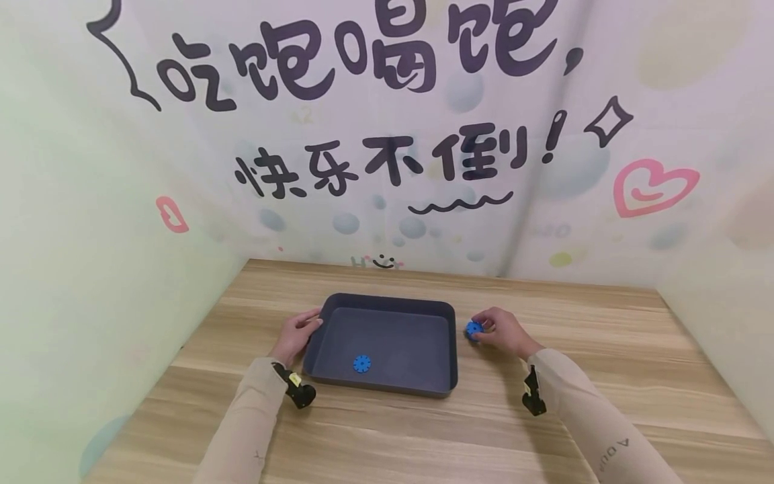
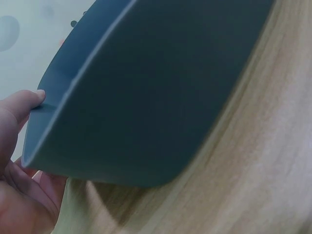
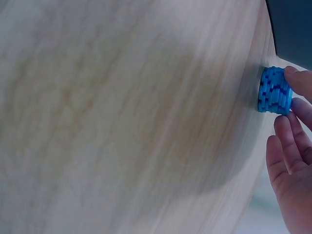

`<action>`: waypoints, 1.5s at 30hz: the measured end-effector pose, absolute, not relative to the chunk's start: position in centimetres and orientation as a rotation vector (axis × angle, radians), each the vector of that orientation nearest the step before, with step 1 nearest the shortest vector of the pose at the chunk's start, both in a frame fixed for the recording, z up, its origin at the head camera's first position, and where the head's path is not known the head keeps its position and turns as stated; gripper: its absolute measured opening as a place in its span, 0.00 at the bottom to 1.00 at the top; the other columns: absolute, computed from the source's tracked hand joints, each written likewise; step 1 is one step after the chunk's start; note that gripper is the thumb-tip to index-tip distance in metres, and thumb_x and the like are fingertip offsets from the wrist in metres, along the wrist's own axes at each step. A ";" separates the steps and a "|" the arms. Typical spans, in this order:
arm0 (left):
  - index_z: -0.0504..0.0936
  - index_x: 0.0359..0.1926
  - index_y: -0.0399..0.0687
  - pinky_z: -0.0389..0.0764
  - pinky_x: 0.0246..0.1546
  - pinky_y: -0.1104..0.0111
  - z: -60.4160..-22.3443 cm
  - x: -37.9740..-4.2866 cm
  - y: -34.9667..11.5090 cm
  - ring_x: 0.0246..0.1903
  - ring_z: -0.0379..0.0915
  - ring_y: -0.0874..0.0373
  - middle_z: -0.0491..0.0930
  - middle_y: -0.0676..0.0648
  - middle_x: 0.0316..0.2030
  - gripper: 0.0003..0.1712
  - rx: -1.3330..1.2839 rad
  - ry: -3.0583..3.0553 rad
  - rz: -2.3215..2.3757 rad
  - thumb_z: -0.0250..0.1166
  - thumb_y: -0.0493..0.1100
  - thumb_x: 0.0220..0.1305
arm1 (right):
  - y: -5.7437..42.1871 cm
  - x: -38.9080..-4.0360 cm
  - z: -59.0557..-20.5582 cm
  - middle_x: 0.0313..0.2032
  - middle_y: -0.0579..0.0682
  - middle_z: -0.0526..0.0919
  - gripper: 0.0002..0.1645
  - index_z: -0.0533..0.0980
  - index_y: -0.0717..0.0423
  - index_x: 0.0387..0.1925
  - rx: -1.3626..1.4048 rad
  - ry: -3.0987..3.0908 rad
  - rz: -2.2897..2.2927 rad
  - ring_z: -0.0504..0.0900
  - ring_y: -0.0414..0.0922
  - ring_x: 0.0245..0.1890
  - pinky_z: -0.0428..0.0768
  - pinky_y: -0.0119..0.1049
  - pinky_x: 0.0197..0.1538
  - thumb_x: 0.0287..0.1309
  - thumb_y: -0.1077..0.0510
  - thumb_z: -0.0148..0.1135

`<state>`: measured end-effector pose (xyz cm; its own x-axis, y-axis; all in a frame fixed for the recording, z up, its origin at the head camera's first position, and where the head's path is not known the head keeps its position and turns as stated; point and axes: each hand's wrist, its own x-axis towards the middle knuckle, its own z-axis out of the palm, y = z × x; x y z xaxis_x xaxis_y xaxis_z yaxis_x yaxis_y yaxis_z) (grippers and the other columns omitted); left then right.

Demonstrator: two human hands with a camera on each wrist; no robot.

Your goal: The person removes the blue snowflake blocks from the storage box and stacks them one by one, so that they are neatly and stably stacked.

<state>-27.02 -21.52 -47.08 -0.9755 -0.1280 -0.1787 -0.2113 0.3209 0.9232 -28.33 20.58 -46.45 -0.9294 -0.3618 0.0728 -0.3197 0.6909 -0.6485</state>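
A dark blue-grey rectangular tray (image 1: 399, 336) sits on the wooden table, one blue notched disc (image 1: 361, 364) lying flat on its floor near the front. My left hand (image 1: 295, 334) holds the tray's left side; in the left wrist view, the thumb lies over the rim of the tray (image 2: 146, 97) with the other fingers outside and partly hidden. Just right of the tray, my right hand (image 1: 504, 331) pinches a short stack of blue notched discs (image 3: 275, 90) between thumb and fingers. That stack stands on the table close to the tray's right wall.
The wood-grain table (image 1: 387, 444) reaches back to a printed cloth wall (image 1: 387, 228) with black lettering. Pale side walls border it left and right. A small black camera is strapped to each wrist, over light sleeves (image 1: 580, 396).
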 end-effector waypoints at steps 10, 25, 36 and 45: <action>0.70 0.57 0.44 0.71 0.44 0.62 -47.0 -26.9 -21.7 0.46 0.70 0.49 0.73 0.36 0.48 0.22 -0.294 2.505 1.757 0.56 0.41 0.61 | 20.5 -27.9 -45.8 0.37 0.59 0.77 0.24 0.72 0.71 0.45 -0.628 2.825 -1.091 0.74 0.51 0.34 0.74 0.39 0.35 0.45 0.64 0.65; 0.69 0.58 0.44 0.69 0.46 0.62 -46.8 -26.9 -21.8 0.48 0.68 0.48 0.71 0.36 0.49 0.23 -0.298 2.490 1.773 0.55 0.41 0.61 | 15.0 -27.7 -42.9 0.38 0.58 0.78 0.17 0.76 0.63 0.43 -0.983 2.860 -1.217 0.75 0.53 0.36 0.74 0.46 0.37 0.49 0.61 0.63; 0.70 0.57 0.44 0.70 0.45 0.62 -46.8 -26.9 -21.8 0.47 0.69 0.48 0.72 0.36 0.49 0.22 -0.283 2.508 1.772 0.56 0.41 0.61 | 8.9 -28.6 -41.3 0.40 0.53 0.79 0.17 0.76 0.60 0.43 -1.076 2.750 -1.271 0.76 0.45 0.38 0.74 0.37 0.42 0.50 0.59 0.63; 0.73 0.55 0.44 0.73 0.37 0.69 -47.3 -26.9 -21.4 0.39 0.72 0.54 0.76 0.39 0.44 0.21 -0.305 2.492 1.847 0.58 0.40 0.59 | 5.4 -29.9 -42.3 0.35 0.52 0.80 0.13 0.78 0.58 0.40 -1.173 2.724 -1.320 0.76 0.40 0.33 0.75 0.32 0.35 0.50 0.60 0.62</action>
